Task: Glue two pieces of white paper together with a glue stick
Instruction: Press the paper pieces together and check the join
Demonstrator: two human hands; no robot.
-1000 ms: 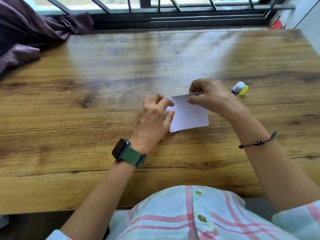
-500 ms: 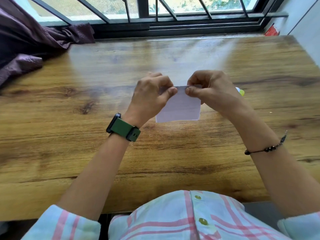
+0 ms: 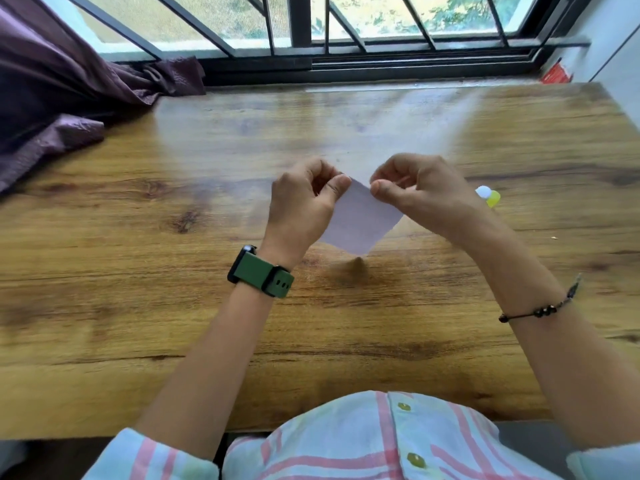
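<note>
Up above the table (image 3: 138, 306), both hands pinch the top edge of the white paper (image 3: 360, 220), which hangs tilted with one corner pointing down toward six o'clock, clear of the wood. Left hand (image 3: 301, 206) grips it thumb against forefinger at the nine o'clock side; right hand (image 3: 415, 188) grips it the same way at the three o'clock side. Whether it is one sheet or two pressed together I cannot tell. A glue stick (image 3: 487, 196) lies on the table just beyond the right hand, at three o'clock, partly hidden by it. A purple curtain (image 3: 62, 98) bunches at ten o'clock
</note>
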